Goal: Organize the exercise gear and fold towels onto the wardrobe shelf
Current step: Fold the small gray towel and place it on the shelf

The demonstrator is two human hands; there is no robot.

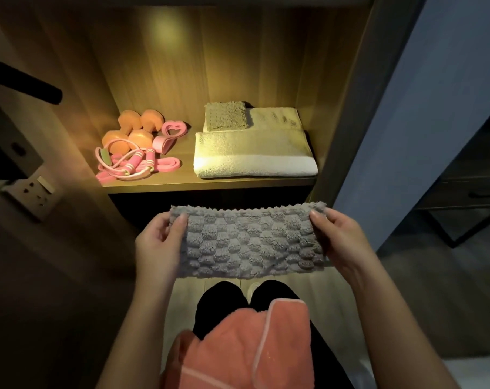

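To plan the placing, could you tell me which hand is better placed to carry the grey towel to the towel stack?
Probably the right hand: it pinches the grey towel on the side below the white towels; the left hand sits nearer the pink gear.

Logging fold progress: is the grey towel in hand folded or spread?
Apparently folded once: the grey towel is a long band with a thick lower edge, pinched at both ends by the left hand and right hand.

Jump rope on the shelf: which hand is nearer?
Left. The left hand grips the grey towel below and right of the jump rope; the right hand grips its other end, farther right.
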